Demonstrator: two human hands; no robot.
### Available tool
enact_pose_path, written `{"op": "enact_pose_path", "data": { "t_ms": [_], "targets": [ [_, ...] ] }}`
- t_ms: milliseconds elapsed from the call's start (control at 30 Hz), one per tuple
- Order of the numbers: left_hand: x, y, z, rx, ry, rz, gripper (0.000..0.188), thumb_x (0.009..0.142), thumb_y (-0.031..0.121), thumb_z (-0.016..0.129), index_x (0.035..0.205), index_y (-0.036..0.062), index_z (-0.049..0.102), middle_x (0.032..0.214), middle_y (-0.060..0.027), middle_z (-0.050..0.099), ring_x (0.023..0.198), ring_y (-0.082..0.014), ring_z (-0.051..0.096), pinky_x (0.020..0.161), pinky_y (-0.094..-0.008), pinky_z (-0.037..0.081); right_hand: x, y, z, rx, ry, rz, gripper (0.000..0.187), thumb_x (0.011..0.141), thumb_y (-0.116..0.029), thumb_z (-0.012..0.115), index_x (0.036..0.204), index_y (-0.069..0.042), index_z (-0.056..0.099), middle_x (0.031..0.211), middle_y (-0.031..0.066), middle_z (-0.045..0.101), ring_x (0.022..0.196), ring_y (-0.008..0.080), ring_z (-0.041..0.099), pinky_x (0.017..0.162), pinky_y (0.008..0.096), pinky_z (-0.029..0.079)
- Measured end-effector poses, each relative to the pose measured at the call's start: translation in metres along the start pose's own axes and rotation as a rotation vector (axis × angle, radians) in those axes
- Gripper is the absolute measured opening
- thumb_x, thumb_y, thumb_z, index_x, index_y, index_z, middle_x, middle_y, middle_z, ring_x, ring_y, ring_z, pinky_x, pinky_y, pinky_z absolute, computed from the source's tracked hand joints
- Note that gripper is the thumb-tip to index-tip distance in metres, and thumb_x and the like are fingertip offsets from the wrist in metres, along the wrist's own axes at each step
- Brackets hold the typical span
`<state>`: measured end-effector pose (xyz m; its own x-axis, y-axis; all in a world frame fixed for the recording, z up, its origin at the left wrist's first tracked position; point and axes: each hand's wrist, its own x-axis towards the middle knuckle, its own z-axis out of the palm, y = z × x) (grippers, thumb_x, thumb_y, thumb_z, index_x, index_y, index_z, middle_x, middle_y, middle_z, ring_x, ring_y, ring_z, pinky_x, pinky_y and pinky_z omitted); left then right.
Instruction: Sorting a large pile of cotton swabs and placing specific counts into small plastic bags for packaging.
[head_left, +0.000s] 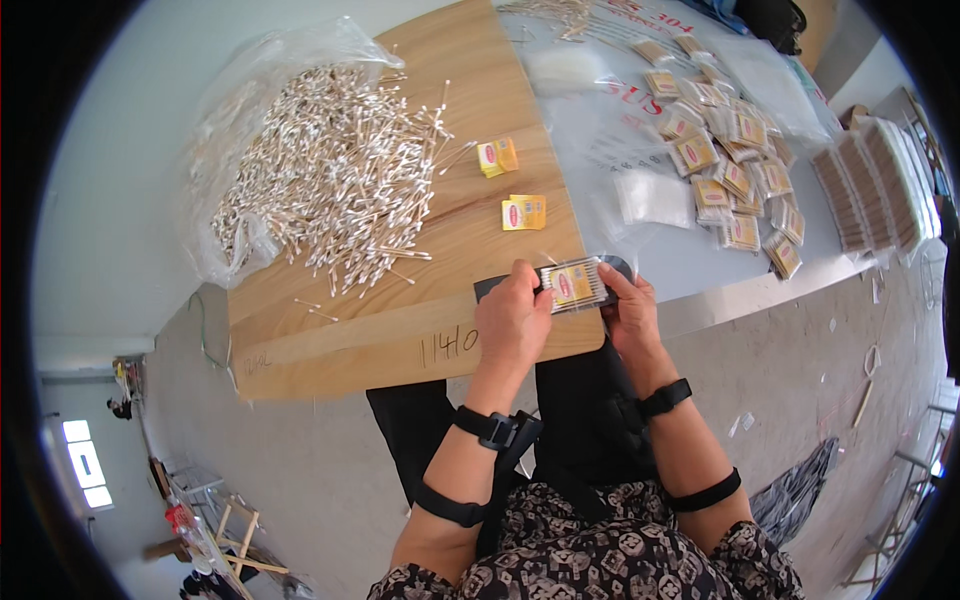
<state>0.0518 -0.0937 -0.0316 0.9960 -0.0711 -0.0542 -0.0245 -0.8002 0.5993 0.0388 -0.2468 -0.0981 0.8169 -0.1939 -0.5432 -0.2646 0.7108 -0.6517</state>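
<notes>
The left hand (513, 316) and right hand (632, 306) hold a small flat packet (573, 285) between them, over the front edge of the worktop (465, 255). It looks clear, with a yellow, white and red card and a row of thin sticks with white tips. Each hand pinches one side, thumb on top, with the wrists below. Farther out are little yellow cards (524, 212), a big heap of cotton sticks (340, 170) on the left and a pile of packets (738, 178) on the right.
</notes>
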Motion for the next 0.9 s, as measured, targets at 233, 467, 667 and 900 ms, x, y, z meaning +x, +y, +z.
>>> {"op": "enact_pose_path", "data": {
  "t_ms": [233, 467, 667, 900],
  "targets": [
    [-0.003, -0.015, 0.001, -0.067, 0.184, 0.081, 0.018, 0.081, 0.013, 0.071, 0.085, 0.0061, 0.054, 0.068, -0.0149, 0.062, 0.067, -0.0371, 0.062, 0.059, -0.0457, 0.047, -0.002, -0.010, -0.018, -0.142, -0.002, -0.062, 0.013, 0.084, -0.018, 0.076, 0.089, -0.009, 0.067, 0.072, -0.0051, 0.063, 0.055, 0.0032, 0.052, 0.045, 0.0182, 0.035],
    [-0.019, -0.078, -0.036, -0.153, 0.346, 0.051, 0.011, 0.079, 0.004, 0.066, 0.080, 0.0059, 0.055, 0.073, -0.0129, 0.059, 0.068, -0.0333, 0.060, 0.060, -0.0430, 0.048, -0.015, -0.023, -0.032, -0.662, 0.224, -0.602, 0.024, 0.088, -0.016, 0.071, 0.103, 0.001, 0.064, 0.089, 0.0004, 0.062, 0.075, 0.0079, 0.051, 0.071, 0.0226, 0.043],
    [-0.038, -0.102, -0.045, -0.226, 0.402, 0.011, 0.015, 0.076, -0.001, 0.066, 0.082, 0.0044, 0.054, 0.075, -0.0116, 0.058, 0.069, -0.0327, 0.059, 0.061, -0.0425, 0.047, -0.039, -0.021, 0.005, -0.917, -0.015, -0.793, 0.007, 0.085, -0.002, 0.067, 0.092, -0.001, 0.066, 0.082, 0.0011, 0.059, 0.070, 0.0087, 0.049, 0.064, 0.0239, 0.043],
    [-0.042, -0.121, -0.058, -0.021, 0.468, 0.108, 0.031, 0.070, -0.005, 0.067, 0.098, 0.0032, 0.055, 0.103, -0.0126, 0.057, 0.102, -0.0359, 0.054, 0.083, -0.0456, 0.046, -0.061, 0.008, 0.068, -1.107, -0.416, -0.608, 0.006, 0.083, -0.001, 0.068, 0.088, 0.000, 0.065, 0.077, 0.0062, 0.060, 0.066, 0.0117, 0.055, 0.061, 0.0262, 0.045]
  ]
}}
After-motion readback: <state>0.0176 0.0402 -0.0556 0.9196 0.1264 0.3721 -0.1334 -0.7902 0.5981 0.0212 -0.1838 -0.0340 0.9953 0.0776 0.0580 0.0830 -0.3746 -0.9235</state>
